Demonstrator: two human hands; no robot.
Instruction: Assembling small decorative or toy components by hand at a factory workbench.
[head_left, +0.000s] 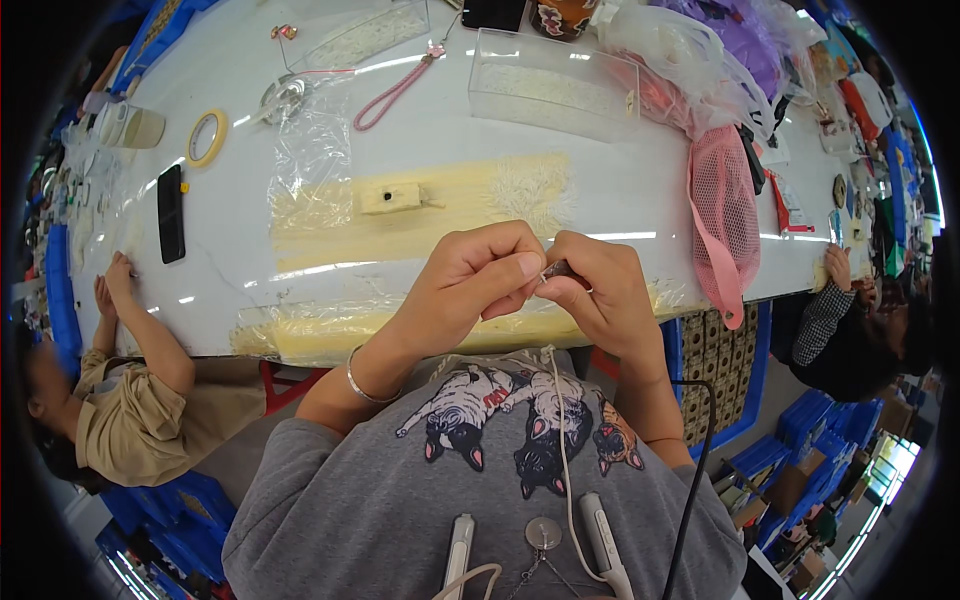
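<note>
Close together above the table's near edge, my left hand [480, 272] and my right hand [603, 292] meet at their fingertips. Thumb and forefinger of the left hand are pinched; what they grip, if anything, is too small to make out. A small dark piece [562, 268] shows between the right thumb and curled forefinger, its kind unclear. Beyond the hands, a small pale yellow block [392, 198] with a dark hole lies on a band of yellow tape [460, 185]. Thin white strands [535, 190] are scattered at the band's right end.
Clear plastic trays [555, 100] and a pink wrist strap [395, 95] lie at the back. Left are a tape roll [207, 138] and a black phone [171, 215]. A pink mesh bag [722, 210] hangs over the edge at right. Two people sit at either side.
</note>
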